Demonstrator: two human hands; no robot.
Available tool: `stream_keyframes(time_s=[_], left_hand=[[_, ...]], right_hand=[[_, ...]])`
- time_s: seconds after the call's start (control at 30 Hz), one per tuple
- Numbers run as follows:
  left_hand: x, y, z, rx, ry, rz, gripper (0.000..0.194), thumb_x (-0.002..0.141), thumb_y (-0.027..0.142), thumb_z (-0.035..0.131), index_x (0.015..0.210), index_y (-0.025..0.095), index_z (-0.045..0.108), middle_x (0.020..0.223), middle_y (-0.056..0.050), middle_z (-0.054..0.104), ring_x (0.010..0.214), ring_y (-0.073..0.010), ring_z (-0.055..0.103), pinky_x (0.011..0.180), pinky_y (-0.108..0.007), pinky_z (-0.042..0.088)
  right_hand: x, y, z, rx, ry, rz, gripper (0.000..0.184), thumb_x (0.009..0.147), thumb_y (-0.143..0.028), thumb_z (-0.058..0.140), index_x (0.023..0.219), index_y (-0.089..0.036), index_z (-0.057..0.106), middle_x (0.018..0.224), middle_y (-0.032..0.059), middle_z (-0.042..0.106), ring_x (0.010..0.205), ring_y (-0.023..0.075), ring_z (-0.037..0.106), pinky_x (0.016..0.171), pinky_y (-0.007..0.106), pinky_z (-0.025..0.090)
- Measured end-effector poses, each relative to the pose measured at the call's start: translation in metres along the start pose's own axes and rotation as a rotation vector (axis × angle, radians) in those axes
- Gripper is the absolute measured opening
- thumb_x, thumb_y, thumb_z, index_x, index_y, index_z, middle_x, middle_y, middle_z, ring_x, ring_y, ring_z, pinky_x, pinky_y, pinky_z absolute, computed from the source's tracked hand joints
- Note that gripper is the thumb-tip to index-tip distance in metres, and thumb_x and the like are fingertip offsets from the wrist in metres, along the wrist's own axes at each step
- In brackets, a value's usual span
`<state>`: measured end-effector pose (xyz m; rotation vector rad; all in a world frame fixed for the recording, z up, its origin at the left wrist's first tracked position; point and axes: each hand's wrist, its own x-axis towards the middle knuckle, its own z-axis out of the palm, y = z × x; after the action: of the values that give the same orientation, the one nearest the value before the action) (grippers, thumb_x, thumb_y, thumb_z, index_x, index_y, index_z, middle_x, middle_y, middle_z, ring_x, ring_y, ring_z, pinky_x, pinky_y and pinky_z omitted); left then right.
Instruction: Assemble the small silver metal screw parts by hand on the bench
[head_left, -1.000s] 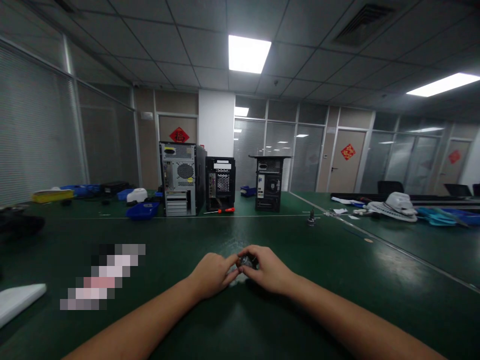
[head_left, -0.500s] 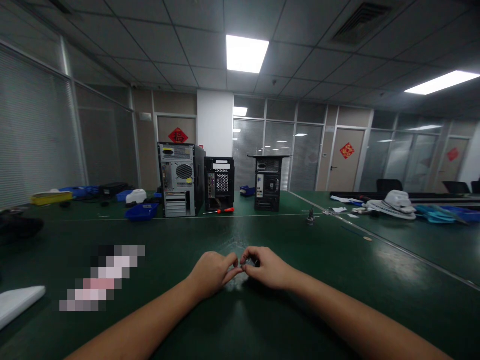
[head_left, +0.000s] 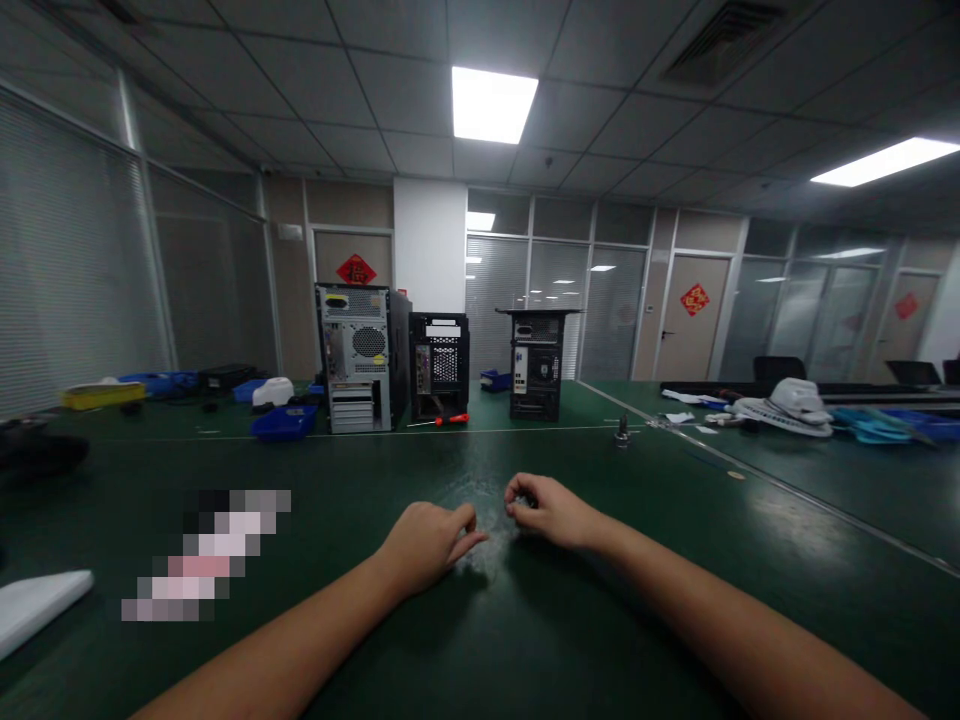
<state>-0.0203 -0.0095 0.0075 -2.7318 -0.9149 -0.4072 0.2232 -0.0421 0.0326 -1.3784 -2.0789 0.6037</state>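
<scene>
Above the green table (head_left: 360,640), my left hand (head_left: 426,548) has its thumb and forefinger apart, the other fingers bent in, and nothing visible between them. To its right and slightly farther off, my right hand (head_left: 551,508) is curled with fingertips and thumb close together. A small dark part (head_left: 525,502) shows faintly inside its grip; the fingers hide most of it, so its kind is unclear. The two hands are apart. Beyond my right hand, a small metal piece with a pointed top (head_left: 622,433) stands upright on the table.
Three computer cases (head_left: 360,360) stand across the table, a red-handled screwdriver (head_left: 450,420) lying before them. A blue tray (head_left: 283,423) sits left of them. White caps (head_left: 795,410) lie at the right. A white slab (head_left: 41,605) is at the near left.
My hands were together around a small dark metallic part. They have separated: my right hand has drawn away to the right and up, while my left hand has stayed nearly in place.
</scene>
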Motion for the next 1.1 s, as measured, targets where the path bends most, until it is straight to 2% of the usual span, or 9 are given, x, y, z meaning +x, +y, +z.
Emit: stream_keyframes(time_s=[0.17,0.27,0.33,0.43,0.57,0.87,1.1], left_hand=[[0.0,0.0,-0.003,-0.015,-0.036,-0.02,0.034,0.103,0.048,0.04,0.106,0.021,0.061,0.081,-0.004,0.073,0.071,-0.0191,0.07,0.068,-0.027,0.048],[0.0,0.001,-0.004,-0.018,-0.058,-0.035,0.033,0.102,0.047,0.04,0.107,0.022,0.061,0.083,-0.004,0.074,0.073,-0.0196,0.07,0.069,-0.028,0.049],[0.0,0.001,-0.004,-0.021,-0.062,-0.039,0.033,0.102,0.048,0.04,0.107,0.023,0.061,0.083,-0.003,0.073,0.072,-0.0199,0.07,0.069,-0.028,0.05],[0.001,0.0,-0.001,-0.025,-0.037,-0.036,0.035,0.102,0.049,0.038,0.106,0.022,0.061,0.079,-0.003,0.072,0.07,-0.0192,0.069,0.068,-0.028,0.049],[0.001,-0.001,0.001,-0.021,-0.029,-0.034,0.036,0.103,0.049,0.037,0.105,0.022,0.061,0.078,-0.004,0.071,0.071,-0.0194,0.069,0.068,-0.027,0.049],[0.001,0.0,-0.002,-0.008,-0.046,-0.044,0.034,0.103,0.047,0.038,0.104,0.023,0.062,0.078,-0.003,0.072,0.072,-0.0202,0.07,0.068,-0.028,0.049],[0.001,0.0,-0.002,-0.026,-0.061,-0.047,0.035,0.103,0.048,0.037,0.105,0.023,0.062,0.081,-0.004,0.073,0.073,-0.0213,0.07,0.068,-0.029,0.05]], right_hand=[[-0.003,0.07,-0.053,-0.24,0.253,0.088,0.019,0.09,-0.029,0.055,0.1,-0.016,0.064,0.091,0.0045,0.067,0.08,0.0165,0.06,0.074,0.028,0.045],[-0.015,0.118,-0.084,-0.392,0.324,0.224,0.019,0.087,-0.026,0.059,0.102,-0.016,0.066,0.097,0.008,0.069,0.086,0.0191,0.063,0.078,0.029,0.044],[-0.023,0.145,-0.098,-0.432,0.379,0.319,0.02,0.086,-0.025,0.06,0.103,-0.017,0.066,0.1,0.0096,0.07,0.089,0.0204,0.064,0.079,0.029,0.044],[-0.028,0.173,-0.107,-0.475,0.472,0.397,0.021,0.087,-0.027,0.058,0.103,-0.017,0.066,0.101,0.0106,0.071,0.091,0.0218,0.065,0.08,0.03,0.045],[-0.026,0.185,-0.106,-0.484,0.514,0.409,0.022,0.086,-0.029,0.058,0.103,-0.017,0.067,0.103,0.0107,0.071,0.093,0.0223,0.066,0.082,0.03,0.045],[-0.023,0.183,-0.111,-0.447,0.544,0.416,0.019,0.075,-0.025,0.063,0.09,-0.019,0.074,0.091,0.0075,0.074,0.085,0.0223,0.067,0.077,0.03,0.046],[-0.025,0.19,-0.109,-0.322,0.636,0.356,0.028,0.08,-0.024,0.058,0.103,-0.017,0.071,0.101,0.0088,0.074,0.093,0.0218,0.068,0.085,0.031,0.048]])
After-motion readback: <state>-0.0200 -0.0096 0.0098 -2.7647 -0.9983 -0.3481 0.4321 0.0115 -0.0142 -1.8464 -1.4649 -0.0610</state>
